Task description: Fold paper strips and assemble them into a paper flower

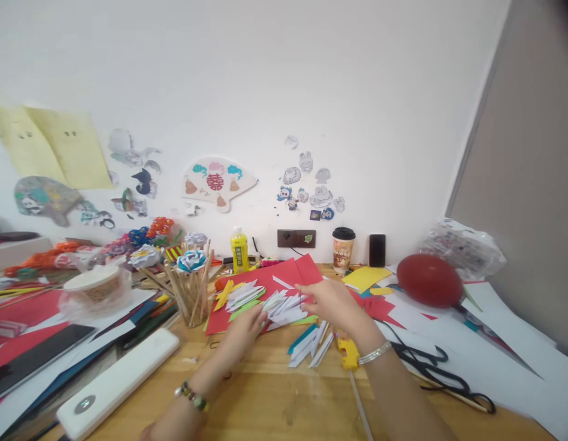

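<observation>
Over a pile of folded white paper strips (286, 309) on red paper (284, 271), both hands are at work. My left hand (247, 323) rests at the pile's near left side, fingers loosely stretched and touching the strips. My right hand (327, 301) reaches in from the right with its fingers apart; the fingertips are by one thin white strip (282, 282). I see nothing held in either hand, though the left fingertips are partly hidden. Nearer me lie several folded blue and white pieces (309, 344). Beside the right wrist is a yellow tool (347, 352) with a pale rod or cord.
Left stand a holder of wooden sticks (189, 300), a paper bowl (93, 283) and a white power bank (121, 383). Behind are a yellow bottle (239, 250), a coffee cup (343, 252) and a black phone (377, 250). Right are a red balloon (429, 280) and black-handled scissors (437, 370).
</observation>
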### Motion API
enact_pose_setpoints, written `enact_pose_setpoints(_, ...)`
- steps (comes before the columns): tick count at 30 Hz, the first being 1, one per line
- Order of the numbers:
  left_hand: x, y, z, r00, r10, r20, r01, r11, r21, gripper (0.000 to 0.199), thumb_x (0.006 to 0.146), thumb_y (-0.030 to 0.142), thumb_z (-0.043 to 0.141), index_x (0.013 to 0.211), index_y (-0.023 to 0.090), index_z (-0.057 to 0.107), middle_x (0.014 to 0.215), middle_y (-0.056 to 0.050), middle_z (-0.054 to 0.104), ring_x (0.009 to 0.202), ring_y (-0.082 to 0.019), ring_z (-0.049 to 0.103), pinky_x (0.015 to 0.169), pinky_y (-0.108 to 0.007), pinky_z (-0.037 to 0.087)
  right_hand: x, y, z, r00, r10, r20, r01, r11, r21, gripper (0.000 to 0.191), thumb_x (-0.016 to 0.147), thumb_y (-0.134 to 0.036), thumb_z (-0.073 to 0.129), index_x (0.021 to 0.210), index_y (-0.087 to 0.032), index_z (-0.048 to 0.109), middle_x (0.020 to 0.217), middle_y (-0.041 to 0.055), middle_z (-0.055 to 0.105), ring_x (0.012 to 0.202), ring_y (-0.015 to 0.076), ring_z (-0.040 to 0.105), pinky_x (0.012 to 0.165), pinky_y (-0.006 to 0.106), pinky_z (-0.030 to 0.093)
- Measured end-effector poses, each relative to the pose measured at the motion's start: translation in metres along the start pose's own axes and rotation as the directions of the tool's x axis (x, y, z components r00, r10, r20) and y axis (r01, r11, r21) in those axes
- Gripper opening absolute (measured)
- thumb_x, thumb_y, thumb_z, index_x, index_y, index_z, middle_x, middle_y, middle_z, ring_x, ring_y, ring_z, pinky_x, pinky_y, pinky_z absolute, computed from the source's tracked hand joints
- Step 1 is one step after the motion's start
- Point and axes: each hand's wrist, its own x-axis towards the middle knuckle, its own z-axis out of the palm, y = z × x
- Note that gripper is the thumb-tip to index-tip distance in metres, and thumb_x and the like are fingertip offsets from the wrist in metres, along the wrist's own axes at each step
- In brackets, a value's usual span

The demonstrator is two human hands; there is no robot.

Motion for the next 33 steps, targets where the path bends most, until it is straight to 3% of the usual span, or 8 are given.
enact_pose_setpoints(3,-0.004,-0.002,0.004,0.996,0.086,-0.022,-0.08,0.975,0.205,0.019,0.068,0.025,0.062,0.054,0.021,0.052,0.055,0.0,0.048,0.055,-0.017,0.038,0.055,-0.024,0.027,0.002,-0.013,0.01,0.998,-0.068,0.016,0.069,0.989,-0.134,0.068,0.058,-0.039,0.077,0.121,-0.031,0.053,0.086,0.0076,0.07,0.09,0.0287,0.057,0.089,0.046,0.032)
enact_pose_setpoints(5,-0.007,-0.001,0.005,0.993,0.116,-0.009,-0.109,0.957,0.267,0.017,0.069,0.022,0.061,0.054,0.021,0.053,0.055,0.0,0.047,0.054,-0.017,0.039,0.056,-0.024,0.027,0.004,-0.023,0.02,0.992,-0.123,0.017,0.124,0.981,-0.15,0.075,0.053,-0.036,0.08,0.122,-0.031,0.051,0.101,0.0089,0.068,0.102,0.0321,0.052,0.094,0.052,0.024)
enact_pose_setpoints(9,-0.007,0.002,0.005,0.992,0.128,0.016,-0.128,0.95,0.286,0.016,0.067,0.017,0.062,0.055,0.021,0.053,0.057,0.0,0.049,0.056,-0.017,0.041,0.057,-0.023,0.028,0.006,-0.028,0.034,0.983,-0.177,0.053,0.183,0.972,-0.146,0.075,0.053,-0.034,0.081,0.122,-0.029,0.051,0.116,0.009,0.061,0.109,0.0333,0.046,0.095,0.053,0.022)
enact_pose_setpoints(19,-0.007,0.003,0.002,0.989,0.138,0.058,-0.144,0.985,0.096,0.016,0.071,0.026,0.061,0.057,0.022,0.054,0.06,-0.002,0.055,0.063,-0.019,0.047,0.06,-0.024,0.035,0.003,-0.005,0.021,0.995,-0.095,0.023,0.095,0.995,-0.012,0.068,0.058,-0.052,0.072,0.12,-0.032,0.053,0.096,0.0071,0.066,0.095,0.0259,0.055,0.085,0.037,0.035)
enact_pose_setpoints(23,-0.008,0.002,0.002,0.977,0.172,0.127,-0.187,0.976,0.114,0.015,0.073,0.026,0.059,0.059,0.02,0.055,0.062,-0.002,0.057,0.063,-0.018,0.048,0.061,-0.024,0.036,0.005,-0.01,0.029,0.983,-0.179,0.033,0.175,0.98,0.097,0.066,0.055,-0.049,0.074,0.116,-0.031,0.057,0.101,0.0064,0.067,0.099,0.0272,0.055,0.086,0.037,0.036)
enact_pose_setpoints(26,-0.01,0.006,0.004,0.96,0.208,0.186,-0.247,0.944,0.221,0.016,0.078,0.027,0.053,0.064,0.019,0.057,0.066,-0.003,0.06,0.064,-0.018,0.05,0.064,-0.025,0.038,0.007,-0.009,0.035,0.983,-0.175,0.061,0.15,0.945,0.29,0.063,0.056,-0.046,0.074,0.115,-0.029,0.058,0.107,0.0062,0.065,0.102,0.0263,0.056,0.086,0.036,0.04)
enact_pose_setpoints(30,-0.011,0.014,0.007,0.919,0.262,0.295,-0.351,0.885,0.306,0.021,0.084,0.027,0.042,0.078,0.019,0.06,0.085,-0.006,0.064,0.08,-0.019,0.054,0.075,-0.028,0.041,0.008,-0.005,0.042,0.961,-0.251,0.114,0.135,0.789,0.6,0.067,0.059,-0.042,0.073,0.121,-0.025,0.054,0.114,0.0064,0.062,0.105,0.024,0.056,0.088,0.035,0.043)
enact_pose_setpoints(33,-0.011,0.018,0.009,0.896,0.29,0.338,-0.392,0.874,0.288,0.024,0.086,0.027,0.039,0.079,0.018,0.06,0.091,-0.007,0.065,0.083,-0.018,0.055,0.078,-0.028,0.043,0.008,-0.003,0.048,0.95,-0.297,0.092,0.16,0.721,0.674,0.063,0.062,-0.041,0.072,0.119,-0.023,0.055,0.113,0.0064,0.063,0.103,0.0236,0.058,0.088,0.034,0.044)
